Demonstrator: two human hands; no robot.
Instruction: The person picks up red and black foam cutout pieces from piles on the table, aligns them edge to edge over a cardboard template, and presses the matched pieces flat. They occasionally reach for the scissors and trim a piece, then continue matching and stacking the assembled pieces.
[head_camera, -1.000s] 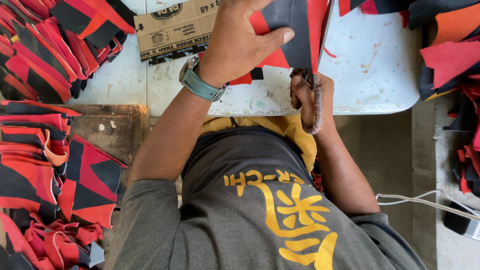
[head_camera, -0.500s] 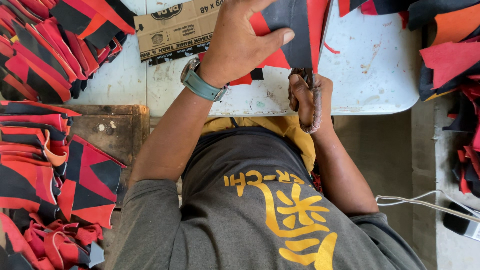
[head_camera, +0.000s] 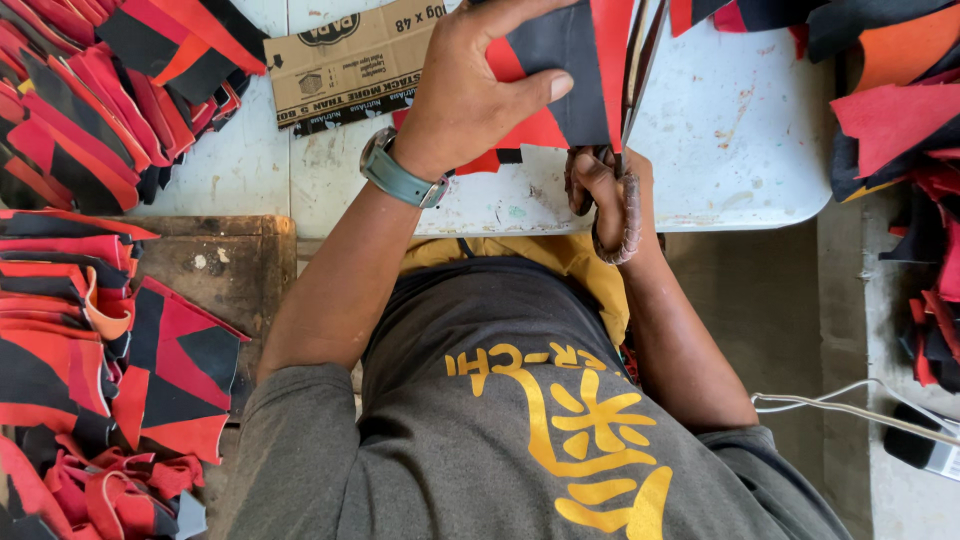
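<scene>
My left hand (head_camera: 470, 90), with a grey-green watch on the wrist, pinches a black-and-red fabric piece (head_camera: 565, 75) and holds it up over the white table (head_camera: 740, 140). My right hand (head_camera: 605, 190) grips a pair of scissors (head_camera: 628, 215) by handles wrapped in brown cord. The blades run upward along the right edge of the piece. The blade tips are out of the picture at the top.
Stacks of red-and-black cut pieces (head_camera: 90, 110) lie at the left, with more (head_camera: 80, 350) on a wooden bench (head_camera: 225, 260). A flat cardboard sheet (head_camera: 350, 65) lies on the table. Orange, red and black scraps (head_camera: 895, 110) pile at the right, with a white cable (head_camera: 850, 405) below.
My right hand with the scissors has shifted very slightly. My left hand keeps its hold on the fabric piece in the same place.
</scene>
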